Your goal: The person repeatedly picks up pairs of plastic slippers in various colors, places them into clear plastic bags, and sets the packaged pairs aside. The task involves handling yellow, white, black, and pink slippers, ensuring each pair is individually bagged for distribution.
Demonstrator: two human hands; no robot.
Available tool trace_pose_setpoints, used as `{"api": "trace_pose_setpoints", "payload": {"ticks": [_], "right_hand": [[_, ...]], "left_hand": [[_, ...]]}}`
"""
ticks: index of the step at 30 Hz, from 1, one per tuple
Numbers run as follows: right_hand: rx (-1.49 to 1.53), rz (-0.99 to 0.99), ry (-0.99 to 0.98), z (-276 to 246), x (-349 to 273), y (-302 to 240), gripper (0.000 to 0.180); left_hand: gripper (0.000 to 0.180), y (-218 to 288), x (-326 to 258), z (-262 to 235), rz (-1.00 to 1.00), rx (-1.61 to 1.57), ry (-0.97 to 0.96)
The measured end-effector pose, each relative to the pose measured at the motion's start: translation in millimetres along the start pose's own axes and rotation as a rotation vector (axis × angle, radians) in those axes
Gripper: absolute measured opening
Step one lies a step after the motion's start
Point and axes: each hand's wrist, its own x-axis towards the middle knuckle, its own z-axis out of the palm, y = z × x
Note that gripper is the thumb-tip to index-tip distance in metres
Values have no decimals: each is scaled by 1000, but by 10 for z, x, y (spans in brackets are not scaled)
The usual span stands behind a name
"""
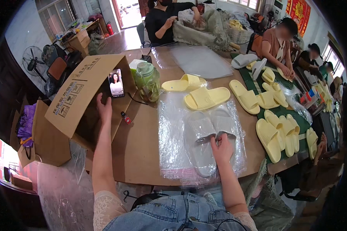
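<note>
A pair of grey slippers lies on a stack of clear plastic bags in front of me. My right hand is closed on the pair, its fingertips at the inner edges of the straps. At the left, my left hand reaches up beside the opening of a tilted cardboard box; its fingers are apart with nothing in them. Just beyond those fingers a phone with a lit screen leans in the box opening. Two yellow slippers lie past the grey pair.
Beside the phone stand a green-tinted jar and a small red bottle. More yellow slippers cover a green conveyor belt at the right. Clear plastic sheets lie at the far edge. Co-workers sit beyond and along the belt.
</note>
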Motion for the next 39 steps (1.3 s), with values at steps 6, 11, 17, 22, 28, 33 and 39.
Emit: {"api": "trace_pose_setpoints", "payload": {"ticks": [6,11,17,22,28,33,39], "right_hand": [[-48,-136,32,68,18,8,30],[-113,-192,63,113,42,51,29],[-188,-216,99,-22,-50,-88,34],[-242,-187,17,24,-26,-63,35],[-163,-191,-31,46,96,-5,30],[-81,-124,-72,-158,55,129,26],[-112,-94,-26,-754,-509,573,25]], "left_hand": [[34,1772,-1286,-376,448,-33,-266],[39,2195,-2219,-43,483,-197,-868],[64,2122,-2737,328,594,-86,-926],[75,1865,-2930,405,603,-133,-903],[73,1854,-2963,397,591,-132,-895],[69,1869,-2938,405,343,-105,-957],[64,1907,-2901,401,418,-94,-1016]]}}
